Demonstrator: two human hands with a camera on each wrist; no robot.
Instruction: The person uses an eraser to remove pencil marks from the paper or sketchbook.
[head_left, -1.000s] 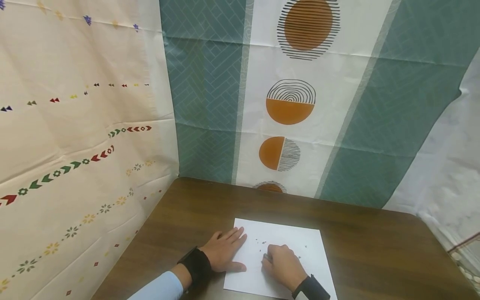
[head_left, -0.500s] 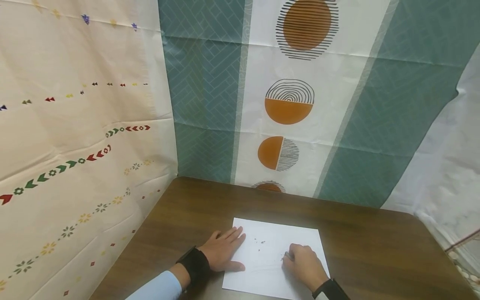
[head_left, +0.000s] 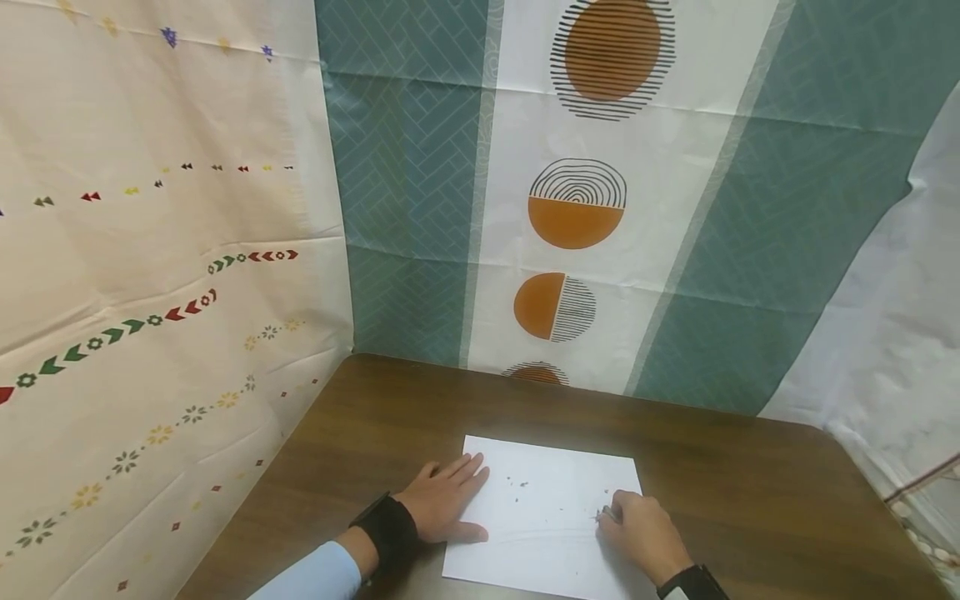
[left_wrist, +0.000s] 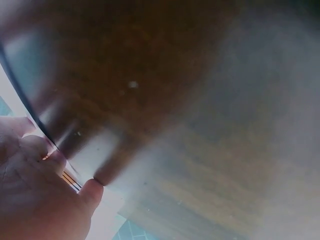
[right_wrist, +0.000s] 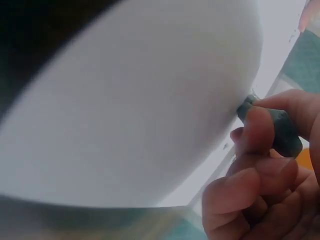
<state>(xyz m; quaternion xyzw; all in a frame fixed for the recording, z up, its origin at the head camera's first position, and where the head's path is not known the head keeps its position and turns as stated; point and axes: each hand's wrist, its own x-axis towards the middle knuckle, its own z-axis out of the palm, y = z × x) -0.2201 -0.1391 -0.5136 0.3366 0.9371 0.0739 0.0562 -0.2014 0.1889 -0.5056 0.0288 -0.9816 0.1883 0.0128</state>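
Note:
A white sheet of paper lies on the brown table. My left hand rests flat on its left edge, fingers spread and straight; the left wrist view shows part of the hand. Near the sheet's right edge, my right hand pinches a small grey-green eraser between thumb and fingers, its tip against the paper. Dark crumbs dot the sheet's upper left, and more lie at the eraser's tip. Faint lines cross the paper's middle. Most of the eraser is hidden by the fingers in the head view.
The brown table extends around the sheet on the sides and back. A patterned cream cloth hangs at the left, a green and white cloth behind, and a white cloth at the right.
My right hand has slid rightward across the paper with the eraser, from the middle to near the right edge, and crumbs have shifted with it. My left hand has stayed put on the sheet.

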